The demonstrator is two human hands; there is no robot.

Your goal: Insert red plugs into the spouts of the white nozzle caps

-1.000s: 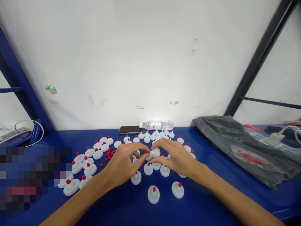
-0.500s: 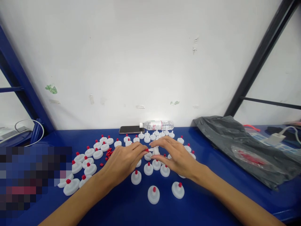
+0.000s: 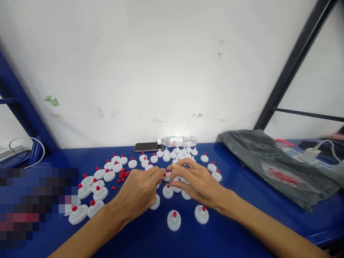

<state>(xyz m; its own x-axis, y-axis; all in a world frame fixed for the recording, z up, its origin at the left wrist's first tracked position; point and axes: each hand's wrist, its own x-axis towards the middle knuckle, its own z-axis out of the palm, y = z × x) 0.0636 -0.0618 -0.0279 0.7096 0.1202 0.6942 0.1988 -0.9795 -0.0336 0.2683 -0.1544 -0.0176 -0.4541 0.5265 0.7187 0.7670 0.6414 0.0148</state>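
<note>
My left hand point(image 3: 142, 188) is closed in a pinch, with a bit of a small red cap point(image 3: 164, 175) showing at its fingertips. Just right of it, my right hand point(image 3: 197, 181) curls its thumb and fingers around a white spout lid point(image 3: 176, 178), mostly hidden by the fingers. The two sets of fingertips almost meet. Around and below them stand several white lids with red-capped spouts, such as one capped lid point(image 3: 168, 192) under the right thumb and another capped lid point(image 3: 174, 221) nearer me.
Loose red caps point(image 3: 123, 174) lie left of my left hand. Bare-spouted white lids point(image 3: 166, 157) cluster behind the hands. A phone point(image 3: 147, 147) and a clear bottle point(image 3: 178, 141) lie along the wall. On the right is a grey plastic bag point(image 3: 258, 154) with a red-filled packet.
The right hand's fingers have curled, and the lid, earlier plainly sideways with its spout towards the left hand, is now mostly hidden. The view has shifted slightly.
</note>
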